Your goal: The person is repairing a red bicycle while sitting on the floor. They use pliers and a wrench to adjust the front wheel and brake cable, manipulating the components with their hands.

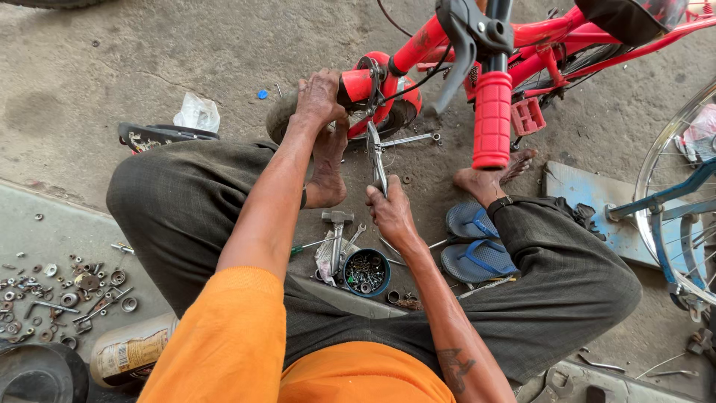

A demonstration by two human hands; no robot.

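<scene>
I count: one red bicycle (522, 37), two blue sandals (477, 239), one pair of pliers (377, 153), one hammer (337, 231), one bowl of nuts (366, 272), one spoked wheel (675, 194), two hands.

A round tin of nuts (365, 272) is set on the concrete beside a hammer (336, 233). Blue sandals (477, 250) are laid to its right. Washers and bolts (63, 295) are scattered on the left, near a crumpled plastic bag (198, 113).
</scene>
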